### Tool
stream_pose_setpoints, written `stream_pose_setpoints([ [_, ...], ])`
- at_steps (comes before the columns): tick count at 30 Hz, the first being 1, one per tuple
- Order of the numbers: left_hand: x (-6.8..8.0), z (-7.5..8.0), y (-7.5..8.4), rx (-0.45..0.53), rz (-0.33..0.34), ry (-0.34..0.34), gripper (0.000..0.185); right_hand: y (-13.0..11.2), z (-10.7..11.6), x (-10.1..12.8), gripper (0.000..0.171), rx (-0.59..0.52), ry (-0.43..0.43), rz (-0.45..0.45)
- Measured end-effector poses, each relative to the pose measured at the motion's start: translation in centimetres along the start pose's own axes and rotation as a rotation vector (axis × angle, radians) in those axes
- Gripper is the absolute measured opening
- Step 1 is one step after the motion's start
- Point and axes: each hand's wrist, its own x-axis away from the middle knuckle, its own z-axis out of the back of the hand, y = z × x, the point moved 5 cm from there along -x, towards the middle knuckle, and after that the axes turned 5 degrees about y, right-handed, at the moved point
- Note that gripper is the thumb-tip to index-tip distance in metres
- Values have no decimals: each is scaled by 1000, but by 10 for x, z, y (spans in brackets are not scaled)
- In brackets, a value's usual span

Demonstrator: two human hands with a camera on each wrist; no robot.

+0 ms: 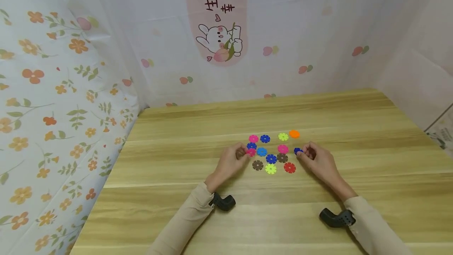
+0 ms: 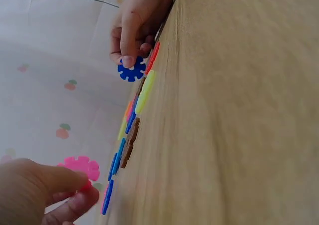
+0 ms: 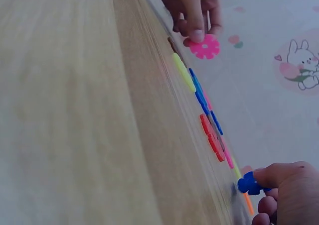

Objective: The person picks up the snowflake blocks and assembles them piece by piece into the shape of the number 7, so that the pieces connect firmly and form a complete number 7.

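Observation:
My left hand [image 1: 231, 162] pinches a pink notched plastic disc [image 2: 79, 168] between thumb and finger, raised above the table. To the right, my right hand [image 1: 318, 162] pinches a dark blue notched disc [image 3: 249, 183], also lifted off the surface. Between the hands lie several flat discs of the same kind. Among them are a light blue disc [image 1: 262, 152], a red disc [image 1: 290, 167], a yellow-green disc [image 1: 270, 169], a brown disc [image 1: 257, 165] and, at the back right, an orange disc [image 1: 294, 134]. Fingertips partly cover both held discs.
The discs lie on a wood-grain table [image 1: 170, 137]. A printed white curtain [image 1: 301, 23] hangs behind its far edge, and a floral cloth [image 1: 63, 109] hangs along the left. Black wrist mounts [image 1: 223, 202] are worn at both sleeves.

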Motion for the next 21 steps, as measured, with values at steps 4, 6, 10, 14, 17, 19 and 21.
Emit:
stream_pose_setpoints([
  [4,1,-2,0,104,139,-58,11,0,4,-1,15,-69,90,-7],
  [6,1,-2,0,156,215,-72,14,-1,7,-1,14,-119,139,-18],
  [10,-2,-4,2,284,352,-92,17,-3,12,-3,13,-179,185,1],
  [14,-4,-5,7,390,438,-114,18,-11,11,-5,8,-233,150,59],
  [17,-3,-7,9,465,496,-132,21,-25,5,-4,5,-220,96,122],
  [19,-1,-7,12,524,535,-145,22,-41,0,-3,5,-188,54,201],
  [21,1,-8,11,595,562,-160,21,-58,-5,-2,5,-159,11,287],
])
